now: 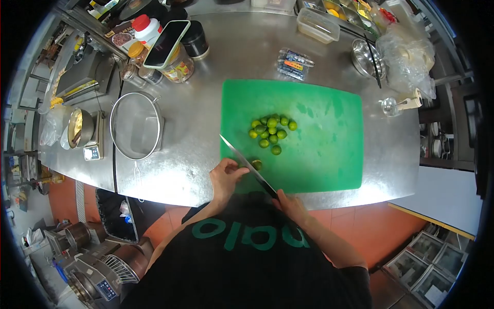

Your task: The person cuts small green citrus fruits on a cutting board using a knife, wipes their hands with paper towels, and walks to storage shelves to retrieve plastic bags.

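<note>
A long kitchen knife slants over the lower left of a green cutting board, its tip pointing to the far left. My right hand is closed round its dark handle at the board's near edge. Left of the blade, my left hand has its fingertips pinched together close to the steel; what they hold, if anything, I cannot make out. Just right of the blade lies a lime with a brownish face that may be cut. Farther up the board sits a cluster of several small green limes.
On the left, a round wire strainer stands on the steel counter, beyond it a scale with a bowl. A phone leans on jars. A metal bowl with chopsticks and a plastic container are at the back right.
</note>
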Demonstrator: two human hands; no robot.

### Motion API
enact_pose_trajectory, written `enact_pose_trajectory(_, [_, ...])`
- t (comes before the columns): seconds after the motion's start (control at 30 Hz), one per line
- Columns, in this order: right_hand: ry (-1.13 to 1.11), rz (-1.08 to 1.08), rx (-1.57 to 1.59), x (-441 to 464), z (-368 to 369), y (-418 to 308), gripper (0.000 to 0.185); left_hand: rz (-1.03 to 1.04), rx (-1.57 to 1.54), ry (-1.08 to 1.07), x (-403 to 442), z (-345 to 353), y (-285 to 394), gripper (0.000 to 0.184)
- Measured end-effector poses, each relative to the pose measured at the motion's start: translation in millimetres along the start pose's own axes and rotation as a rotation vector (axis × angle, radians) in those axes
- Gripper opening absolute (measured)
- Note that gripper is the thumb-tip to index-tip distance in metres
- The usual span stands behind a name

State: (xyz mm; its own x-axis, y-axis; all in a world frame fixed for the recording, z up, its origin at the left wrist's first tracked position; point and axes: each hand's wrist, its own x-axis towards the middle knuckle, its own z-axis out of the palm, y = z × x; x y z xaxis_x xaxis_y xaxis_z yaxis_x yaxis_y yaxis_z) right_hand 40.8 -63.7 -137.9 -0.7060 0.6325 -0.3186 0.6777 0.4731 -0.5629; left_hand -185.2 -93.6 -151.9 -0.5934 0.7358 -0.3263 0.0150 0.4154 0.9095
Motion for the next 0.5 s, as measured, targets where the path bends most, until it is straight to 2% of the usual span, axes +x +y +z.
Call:
enact_pose_trajectory(0.13, [-0.042,-0.062,0.004,11.0,-9.1,-2.5,0.026,0.016,0.088,-0.013,3.7,-1.8,-1.4,0.032])
enact_pose_trajectory(0.2, [-0.034,-0.101,0.016,26.1,-16.4,-8.6,0.022,0.112,0.211,-0.042,3.2,-3.3,-1.1,0.031])
enact_pose_trajectory(0.27, [-0.169,-0.021,0.057,44.2,-18.0,-20.2,0.021,0.096,0.183,-0.027,0.2,-2.6,-0.9,0.030])
enact_pose_trajectory(0.37, [-0.092,-0.051,0.039,61.1,13.2,-20.2,0.019,0.113,0.172,0.012,-5.3,-1.6,0.7,0.029])
enact_pose_trajectory(0.5, [-0.002,-0.079,0.109,62.7,13.2,-26.7,0.021,0.187,0.189,0.051,-6.4,-0.5,-9.0,0.029])
